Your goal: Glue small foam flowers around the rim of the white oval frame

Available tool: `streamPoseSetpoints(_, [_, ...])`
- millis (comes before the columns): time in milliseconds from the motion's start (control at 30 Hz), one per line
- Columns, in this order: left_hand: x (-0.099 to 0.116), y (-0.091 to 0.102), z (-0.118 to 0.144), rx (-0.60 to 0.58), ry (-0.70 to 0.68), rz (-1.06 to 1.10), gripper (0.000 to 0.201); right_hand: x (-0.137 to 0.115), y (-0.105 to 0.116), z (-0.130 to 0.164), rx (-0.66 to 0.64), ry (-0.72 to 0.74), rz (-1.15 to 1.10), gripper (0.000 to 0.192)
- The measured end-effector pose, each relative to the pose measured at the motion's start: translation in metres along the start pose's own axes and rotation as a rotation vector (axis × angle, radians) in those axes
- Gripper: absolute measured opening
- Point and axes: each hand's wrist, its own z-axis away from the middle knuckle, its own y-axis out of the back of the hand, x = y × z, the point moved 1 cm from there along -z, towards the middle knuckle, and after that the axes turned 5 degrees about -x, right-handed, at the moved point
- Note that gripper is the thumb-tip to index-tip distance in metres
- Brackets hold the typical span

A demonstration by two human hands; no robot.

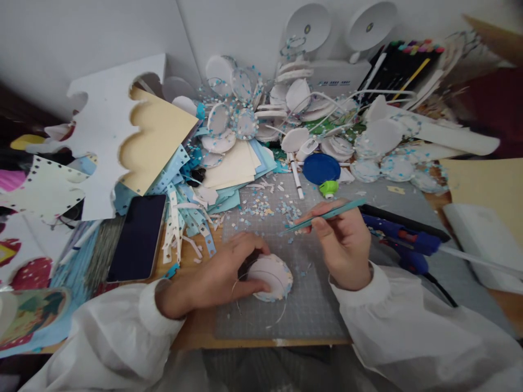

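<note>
My left hand (229, 269) grips a round white disc (272, 275), its thumb on the disc's face and its fingers at the far edge. Small pale blue and cream paper pieces line the disc's rim, and a thin wire loop (281, 318) curves out around it. Teal tweezers (339, 211) are pinched in my right hand (345, 242), their tips pointing left just above the mat. Whether the tips hold a piece cannot be made out. Tiny confetti pieces (261, 209) lie scattered beyond both hands.
A grey cutting mat (318, 310) lies underneath. Decorated discs (245, 122) pile up behind it. A blue lid (321, 169), a marker (296, 177) and a green cap (329, 188) sit mid-table. A blue glue gun (402, 234) lies right; a phone (138, 237) and paper strips (177, 223) lie left.
</note>
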Motion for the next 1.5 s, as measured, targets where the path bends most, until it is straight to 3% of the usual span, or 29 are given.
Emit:
streamPoseSetpoints(267, [-0.003,-0.005,-0.005,0.264,0.057,0.395,0.032,0.003,0.002,0.002,-0.009,-0.093,-0.168,0.004])
streamPoseSetpoints(433, [-0.001,-0.001,-0.006,0.139,0.111,0.312,0.023,-0.005,-0.001,0.006,-0.064,-0.090,-0.133,0.003])
streamPoseSetpoints(600, [0.003,0.002,-0.005,0.019,0.039,0.248,0.022,-0.014,-0.007,0.009,-0.110,-0.018,-0.100,0.003])
streamPoseSetpoints(900, [0.002,0.001,-0.007,-0.009,0.070,0.183,0.023,-0.016,-0.011,0.011,-0.158,0.083,-0.101,0.009])
streamPoseSetpoints(1500, [0.003,0.000,-0.007,-0.009,0.018,0.142,0.029,-0.011,-0.009,0.015,-0.209,0.069,-0.024,0.017])
